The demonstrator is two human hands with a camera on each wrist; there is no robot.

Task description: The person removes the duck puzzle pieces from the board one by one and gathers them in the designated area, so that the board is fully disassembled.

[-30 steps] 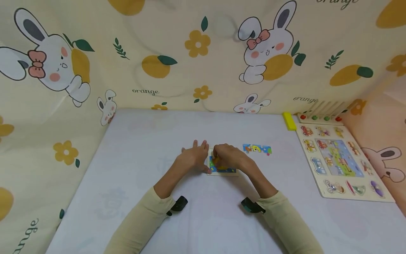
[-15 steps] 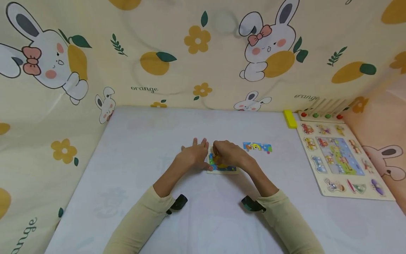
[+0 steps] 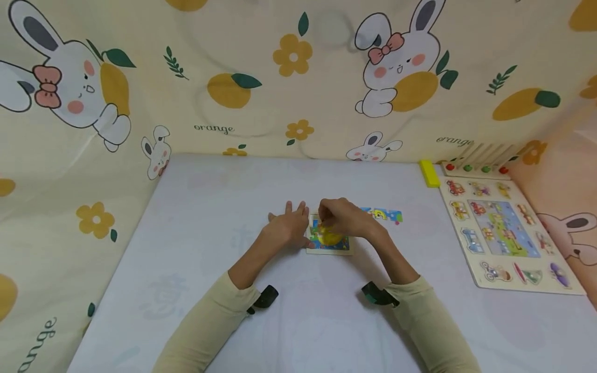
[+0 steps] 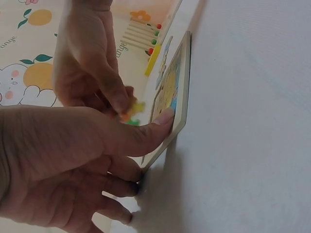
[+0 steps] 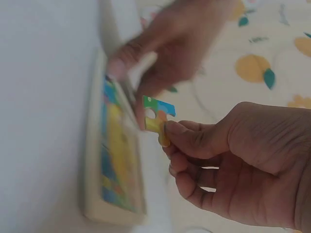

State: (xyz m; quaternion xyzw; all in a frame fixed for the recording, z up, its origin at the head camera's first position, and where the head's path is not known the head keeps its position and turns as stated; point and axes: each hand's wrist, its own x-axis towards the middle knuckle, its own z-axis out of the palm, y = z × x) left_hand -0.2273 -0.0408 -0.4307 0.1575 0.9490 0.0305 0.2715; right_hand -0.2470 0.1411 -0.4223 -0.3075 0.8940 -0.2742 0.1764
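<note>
You've got a cream cloth backdrop (image 3: pixel 254 59) with bunnies and oranges behind a white-covered table (image 3: pixel 233 202). Your tray (image 3: pixel 330 252) is around the middle of the table, a bit closer to the far edge, with a blue, green and yellow picture in it. Your left hand (image 3: pixel 286 230) is pretty much spread out, thumb on the tray's left side, the other fingers reaching past it. Your right hand (image 3: pixel 345 217) is pinching a small puzzle piece (image 5: pixel 160 116) between thumb and finger, held up over the tray and not touching it. Just past that hand there's a colorful strip (image 3: pixel 384 214), partly covered by it. Over by the table's right edge you've got the big board (image 3: pixel 474 259), and near the far right corner there's a rack (image 3: pixel 475 173) with sticks plus a yellow block (image 3: pixel 429 174).
</note>
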